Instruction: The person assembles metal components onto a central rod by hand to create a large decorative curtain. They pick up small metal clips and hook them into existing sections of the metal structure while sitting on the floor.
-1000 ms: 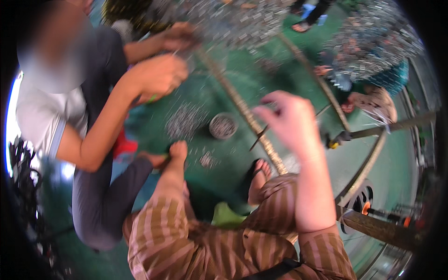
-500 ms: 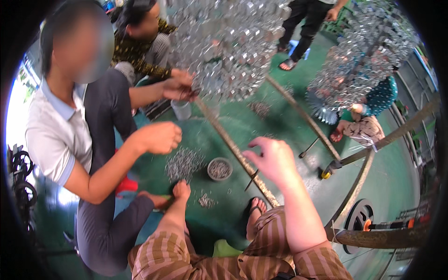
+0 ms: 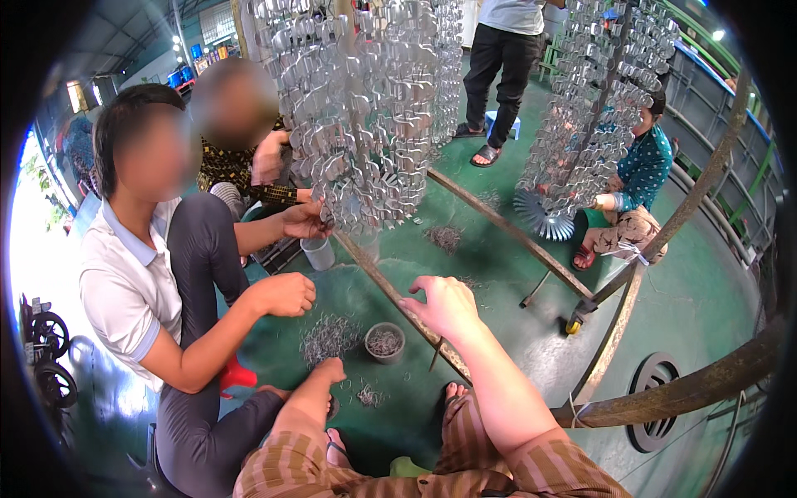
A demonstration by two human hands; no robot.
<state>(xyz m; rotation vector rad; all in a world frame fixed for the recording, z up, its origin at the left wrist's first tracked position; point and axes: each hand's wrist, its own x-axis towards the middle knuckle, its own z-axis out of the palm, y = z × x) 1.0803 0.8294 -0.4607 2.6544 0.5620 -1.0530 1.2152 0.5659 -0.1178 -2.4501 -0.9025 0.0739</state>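
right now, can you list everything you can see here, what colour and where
hanging metal pieces: two big clusters, silver, top centre and top right
rusty bars: several, brown, crossing the middle and right
small cup: one, grey, holds wire bits, on the green floor
loose wire bits: one pile, grey, left of the cup
bucket: one, grey, under the centre cluster
floor drain: one, dark, lower right
other people: four, left, top and right
left hand: low, near the floor
right hand: open, by a bar

Small grey cup (image 3: 384,342) of metal hooks, upright on green floor, loose hook pile (image 3: 328,338) just beside
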